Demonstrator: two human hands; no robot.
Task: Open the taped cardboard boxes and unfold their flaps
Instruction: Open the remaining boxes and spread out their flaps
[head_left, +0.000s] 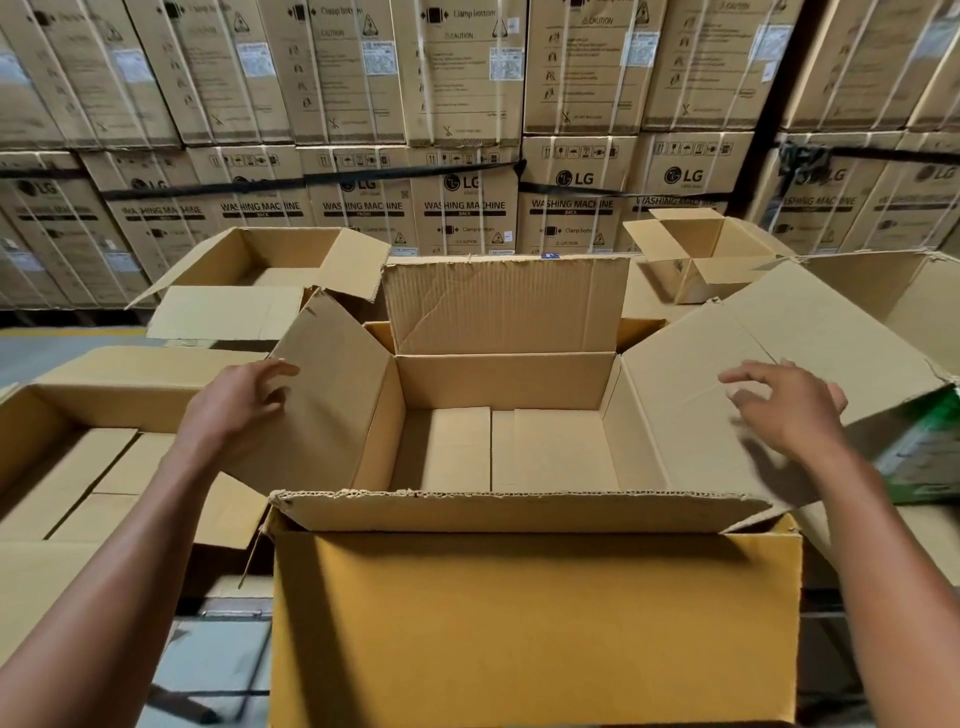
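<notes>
Cardboard box directly in front of the person, at centre, open at the top with all four flaps unfolded. Far flap upright; left flap raised and angled outward; right flap spread outward and lower; near flap folded toward the person. Left hand against the outer face of the left flap, fingers loosely spread, gripping nothing. Right hand just above the right flap, fingers spread and relaxed, holding nothing; contact cannot be told. More opened boxes at left, far left and far right. Stacked washing machine cartons behind.
</notes>
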